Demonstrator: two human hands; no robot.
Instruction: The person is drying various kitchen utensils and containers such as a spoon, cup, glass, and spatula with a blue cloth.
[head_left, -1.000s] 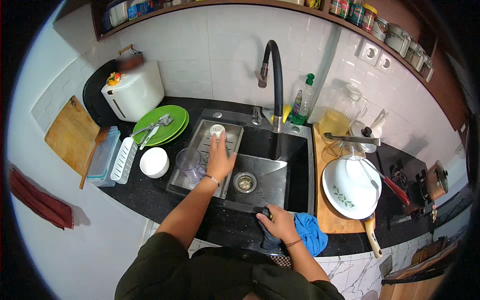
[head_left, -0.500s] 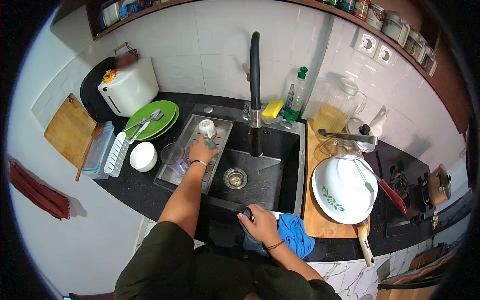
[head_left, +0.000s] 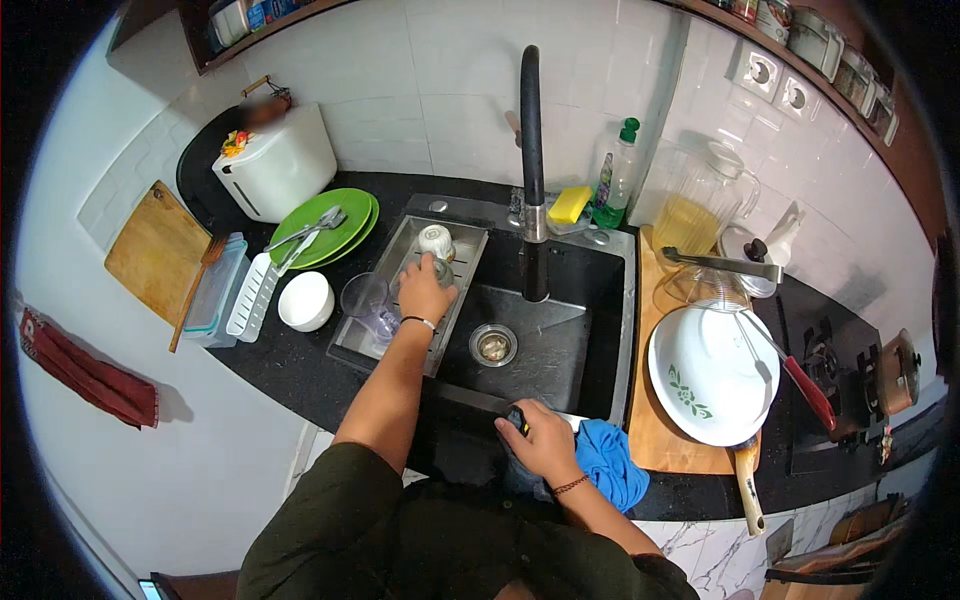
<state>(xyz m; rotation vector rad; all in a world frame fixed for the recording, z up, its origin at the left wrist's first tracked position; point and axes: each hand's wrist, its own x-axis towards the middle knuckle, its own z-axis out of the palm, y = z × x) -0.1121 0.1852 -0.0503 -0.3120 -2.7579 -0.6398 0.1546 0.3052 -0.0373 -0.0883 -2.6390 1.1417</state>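
Observation:
In the steel drain tray point(head_left: 356, 345) over the sink, my left hand point(head_left: 427, 294) has its fingers round a small greyish glass point(head_left: 441, 270). Behind it stands a white cup point(head_left: 436, 240); to its left is a clear purple-tinted cup point(head_left: 365, 300). My right hand point(head_left: 540, 442) is closed on a dark cloth point(head_left: 520, 470) at the sink's front edge, with a bit of black and yellow under the fingers. A bright blue cloth point(head_left: 610, 460) lies beside it. The black sink basin point(head_left: 530, 355) is between my hands, under the tap point(head_left: 533, 150).
Green plates with cutlery point(head_left: 320, 245), a white bowl point(head_left: 306, 301) and containers stand left. A yellow sponge point(head_left: 569, 203) and green soap bottle point(head_left: 615, 175) sit behind the sink. Right are a wooden board point(head_left: 655, 450), white wok point(head_left: 700, 380), jug point(head_left: 700, 205) and stove point(head_left: 830, 360).
My left hand has reached down from beside the white cup and closed round the glass in the tray. My right hand stays on the dark cloth; the view has shifted slightly.

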